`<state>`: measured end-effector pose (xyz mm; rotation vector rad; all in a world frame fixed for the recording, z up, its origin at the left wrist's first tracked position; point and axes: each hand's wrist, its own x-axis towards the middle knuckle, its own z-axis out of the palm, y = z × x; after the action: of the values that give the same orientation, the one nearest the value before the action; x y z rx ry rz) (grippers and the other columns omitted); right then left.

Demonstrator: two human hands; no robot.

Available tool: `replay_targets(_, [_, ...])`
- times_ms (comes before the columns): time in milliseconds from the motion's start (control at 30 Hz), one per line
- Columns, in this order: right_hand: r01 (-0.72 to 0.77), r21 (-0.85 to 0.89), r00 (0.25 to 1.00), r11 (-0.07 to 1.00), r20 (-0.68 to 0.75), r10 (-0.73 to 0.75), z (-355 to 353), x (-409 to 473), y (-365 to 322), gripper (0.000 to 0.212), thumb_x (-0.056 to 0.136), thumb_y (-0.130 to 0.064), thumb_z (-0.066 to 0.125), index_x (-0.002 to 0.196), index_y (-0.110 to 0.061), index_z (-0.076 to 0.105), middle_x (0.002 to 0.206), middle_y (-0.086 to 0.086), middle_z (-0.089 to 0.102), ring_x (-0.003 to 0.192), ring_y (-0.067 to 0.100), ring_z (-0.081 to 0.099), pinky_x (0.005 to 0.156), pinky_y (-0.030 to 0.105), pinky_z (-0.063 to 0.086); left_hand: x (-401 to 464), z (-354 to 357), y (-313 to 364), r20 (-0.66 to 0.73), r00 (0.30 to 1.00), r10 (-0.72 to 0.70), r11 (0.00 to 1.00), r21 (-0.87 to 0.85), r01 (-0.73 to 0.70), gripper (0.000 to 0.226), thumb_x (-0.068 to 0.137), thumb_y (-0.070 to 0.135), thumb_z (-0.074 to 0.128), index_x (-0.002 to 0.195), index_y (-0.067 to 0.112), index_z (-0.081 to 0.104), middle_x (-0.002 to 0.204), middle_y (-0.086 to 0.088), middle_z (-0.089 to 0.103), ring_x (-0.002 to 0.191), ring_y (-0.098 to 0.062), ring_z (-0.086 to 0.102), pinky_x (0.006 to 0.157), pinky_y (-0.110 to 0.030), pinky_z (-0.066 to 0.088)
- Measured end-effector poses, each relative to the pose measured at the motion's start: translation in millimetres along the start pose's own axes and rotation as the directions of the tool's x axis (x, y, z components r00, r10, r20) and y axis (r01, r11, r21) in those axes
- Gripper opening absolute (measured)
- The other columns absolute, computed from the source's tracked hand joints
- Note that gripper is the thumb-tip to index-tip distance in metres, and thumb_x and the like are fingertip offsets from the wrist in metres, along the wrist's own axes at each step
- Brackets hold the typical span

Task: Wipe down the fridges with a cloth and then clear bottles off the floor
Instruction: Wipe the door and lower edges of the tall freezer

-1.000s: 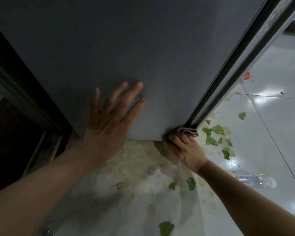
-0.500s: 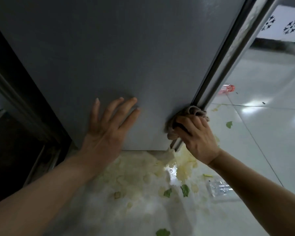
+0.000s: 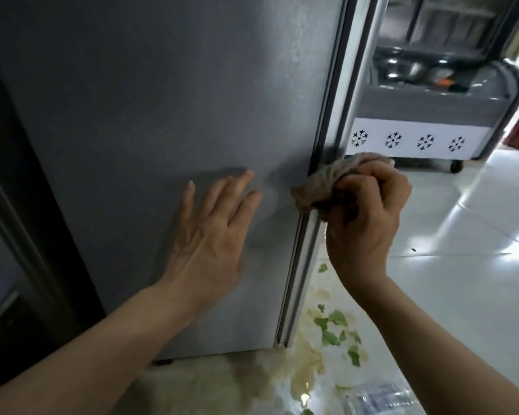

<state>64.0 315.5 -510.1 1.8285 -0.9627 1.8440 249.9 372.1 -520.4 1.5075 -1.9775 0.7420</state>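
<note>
My left hand (image 3: pixel 210 235) lies spread flat on the fridge (image 3: pixel 162 115); my right hand (image 3: pixel 369 217) grips the bunched cloth (image 3: pixel 318 187) against its edge. The wet floor (image 3: pixel 462 265) with scraps (image 3: pixel 333 330) and a bottle (image 3: pixel 378 399) underfoot could slip me.

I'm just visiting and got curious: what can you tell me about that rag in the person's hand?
The cloth is a small, brownish-grey rag, crumpled into a wad and looking worn and perhaps damp. The right hand grips it with curled fingers, so part of it is hidden. Its free folds stick out to the left and upward, pressed against the metal edge strip of the grey fridge, well above the floor. The left hand does not touch it.
</note>
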Motion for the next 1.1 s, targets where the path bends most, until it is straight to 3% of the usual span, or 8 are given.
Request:
replay_targets(133, [-0.087,0.109,0.985,0.990,-0.138,0.101,2.5,71.2,-14.3,0.029,0.067,0.012,0.049,0.089,-0.003,0.061,0.108,0.004,0.040,0.102,0.031,0.045,0.085,0.037,0.044,45.2,-31.9,2.0,-0.087,0.995,-0.047,0.998,-0.035,0.044,0.068,0.064,0.010,0.057,0.130,0.014,0.043,0.147,-0.008,0.036,0.129,-0.028,0.031,0.109,-0.057,0.015])
replay_targets(333, [-0.129,0.180,0.964,0.975,-0.208,0.166,22.7,151.3,-17.0,0.019,0.086,0.001,0.054,0.098,-0.003,0.068,0.110,0.004,0.041,0.105,0.022,0.045,0.095,0.024,0.039,120.3,-85.0,2.8,-0.254,0.966,-0.034,0.999,-0.039,0.025,0.070,0.065,0.004,0.065,0.131,0.011,0.044,0.147,-0.009,0.037,0.129,-0.027,0.028,0.106,-0.062,0.020])
replay_targets(400, [-0.131,0.196,0.959,0.972,-0.222,0.174,24.8,171.0,-21.8,0.015,0.087,-0.006,0.057,0.098,-0.003,0.066,0.109,0.004,0.041,0.104,0.024,0.047,0.093,0.023,0.041,140.0,-99.4,3.1,-0.292,0.956,-0.022,0.999,-0.031,0.014,0.071,0.065,0.003,0.064,0.133,0.010,0.044,0.147,-0.010,0.036,0.129,-0.026,0.025,0.107,-0.062,0.019])
replay_targets(467, [-0.170,0.192,0.950,0.967,-0.227,0.212,25.7,187.8,-27.9,0.018,0.085,-0.010,0.062,0.100,-0.001,0.060,0.107,0.005,0.040,0.099,0.023,0.047,0.086,0.010,0.036,156.6,-110.4,2.8,-0.296,0.955,-0.016,1.000,-0.007,0.015,0.073,0.068,0.005,0.063,0.137,0.011,0.040,0.150,-0.010,0.031,0.133,-0.025,0.021,0.110,-0.060,0.015])
replay_targets(533, [-0.266,0.173,0.938,0.948,-0.179,0.296,27.2,196.5,-32.5,0.028,0.084,-0.013,0.063,0.105,0.000,0.050,0.107,0.009,0.043,0.094,0.020,0.046,0.076,0.007,0.032,169.4,-116.3,1.4,-0.271,0.962,-0.023,0.999,0.031,0.032,0.075,0.071,0.009,0.062,0.141,0.013,0.034,0.155,-0.009,0.022,0.140,-0.028,0.018,0.112,-0.057,0.010])
replay_targets(633, [-0.427,0.161,0.897,0.890,-0.048,0.439,30.2,189.3,-33.8,0.031,0.086,-0.017,0.060,0.110,-0.003,0.043,0.110,0.011,0.052,0.089,0.019,0.049,0.073,0.019,0.035,176.8,-115.1,-2.5,-0.223,0.973,-0.055,0.997,0.045,0.066,0.076,0.074,0.014,0.060,0.144,0.013,0.029,0.154,-0.008,0.023,0.143,-0.028,0.017,0.112,-0.057,0.009])
replay_targets(867, [-0.455,0.067,0.889,0.888,-0.029,0.457,28.2,160.7,-28.8,0.027,0.081,-0.010,0.060,0.102,0.000,0.045,0.101,0.014,0.048,0.078,0.021,0.041,0.061,0.019,0.023,164.7,-93.3,-6.0,-0.175,0.983,-0.055,0.993,0.092,0.072,0.084,0.069,0.015,0.064,0.144,0.017,0.026,0.158,-0.006,0.011,0.146,-0.026,0.008,0.112,-0.058,0.006])
replay_targets(1100, [-0.528,0.024,0.847,0.849,0.094,0.524,26.7,73.1,-10.9,0.027,0.076,-0.006,0.064,0.092,-0.005,0.043,0.097,0.015,0.048,0.078,0.019,0.041,0.062,0.020,0.026,122.3,-49.9,-0.8,-0.139,0.990,0.034,0.992,0.125,-0.017,0.083,0.061,0.009,0.067,0.138,0.013,0.037,0.157,-0.012,0.017,0.143,-0.030,0.013,0.107,-0.063,0.012])
